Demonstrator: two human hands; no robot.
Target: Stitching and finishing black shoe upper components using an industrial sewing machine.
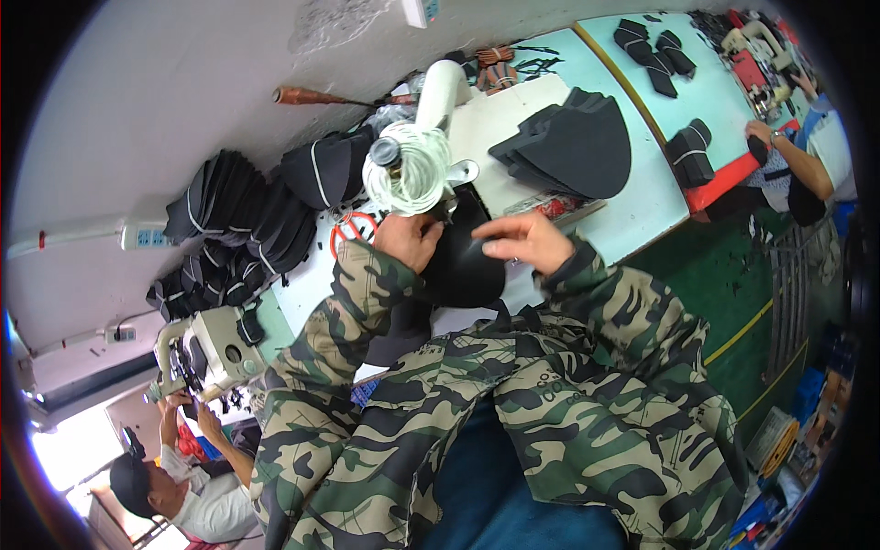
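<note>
My left hand (pixel 409 240) and my right hand (pixel 524 240) both grip a black fabric piece (pixel 461 266) at the needle end of a white sewing machine (pixel 438 96). The left hand holds the piece's left edge, the right hand pinches its upper right edge with fingers stretched out. A cone of white thread (pixel 409 170) sits on the machine just above the hands. My camouflage sleeves cover both forearms.
Stacks of black cap panels (pixel 573 142) lie right of the machine, and more black caps (pixel 234 225) pile to its left. Red-handled scissors (pixel 352 227) lie by my left hand. Another person (pixel 790 156) works at a far table; a person (pixel 183 486) sits at a second machine lower left.
</note>
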